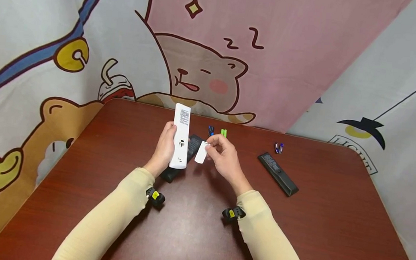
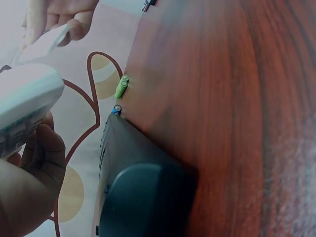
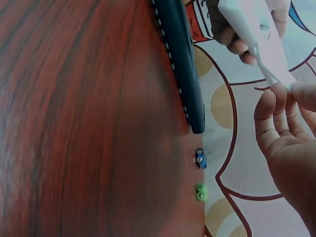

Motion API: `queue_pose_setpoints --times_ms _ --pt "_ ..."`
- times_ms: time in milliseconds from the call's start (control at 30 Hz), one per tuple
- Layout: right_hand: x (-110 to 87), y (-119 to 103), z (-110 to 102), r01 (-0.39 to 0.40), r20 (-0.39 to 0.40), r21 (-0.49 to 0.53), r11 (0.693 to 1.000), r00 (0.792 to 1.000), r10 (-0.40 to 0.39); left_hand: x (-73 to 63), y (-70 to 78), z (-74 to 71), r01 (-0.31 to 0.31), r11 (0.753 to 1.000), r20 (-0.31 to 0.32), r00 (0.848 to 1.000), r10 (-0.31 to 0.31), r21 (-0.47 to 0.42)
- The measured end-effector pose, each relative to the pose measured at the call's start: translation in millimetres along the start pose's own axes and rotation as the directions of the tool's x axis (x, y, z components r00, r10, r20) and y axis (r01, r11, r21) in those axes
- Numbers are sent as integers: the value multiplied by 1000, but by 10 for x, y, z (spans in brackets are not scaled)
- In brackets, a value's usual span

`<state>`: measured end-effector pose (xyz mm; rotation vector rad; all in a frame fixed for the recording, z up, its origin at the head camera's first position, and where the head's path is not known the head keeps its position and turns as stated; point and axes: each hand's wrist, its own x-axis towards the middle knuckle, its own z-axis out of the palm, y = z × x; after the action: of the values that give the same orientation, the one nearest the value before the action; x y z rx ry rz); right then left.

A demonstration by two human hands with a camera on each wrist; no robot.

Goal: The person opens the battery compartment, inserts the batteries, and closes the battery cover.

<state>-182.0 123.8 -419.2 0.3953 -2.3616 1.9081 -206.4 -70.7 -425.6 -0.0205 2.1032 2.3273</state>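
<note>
My left hand [image 1: 164, 148] grips a white remote control [image 1: 181, 130] along its side, holding it raised above the table. Its back faces the head camera, showing a printed label and a small dark opening. Just to the right, my right hand [image 1: 226, 158] pinches a white battery cover [image 1: 201, 153] by its upper end between thumb and fingers. Cover and remote stand a short gap apart in the head view. Beneath both hands lies a black remote control [image 1: 170, 175], partly hidden by the white one; the left wrist view shows its near end [image 2: 143, 197] large.
Blue batteries [image 1: 211, 129] and green batteries [image 1: 224, 132] lie behind my right hand, toward the table's back edge. Farther right rests another black remote [image 1: 278, 174], with purple-and-silver batteries [image 1: 278, 148] behind it. A printed cloth [image 1: 281, 62] hangs behind the brown table [image 1: 182, 233].
</note>
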Motion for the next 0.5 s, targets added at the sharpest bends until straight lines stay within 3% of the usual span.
queue_pose_setpoints --times_ms 500 --pt "-48 122 -147 -37 -19 -82 996 999 36 6 -9 -48 13 1000 0 1000 -13 -17"
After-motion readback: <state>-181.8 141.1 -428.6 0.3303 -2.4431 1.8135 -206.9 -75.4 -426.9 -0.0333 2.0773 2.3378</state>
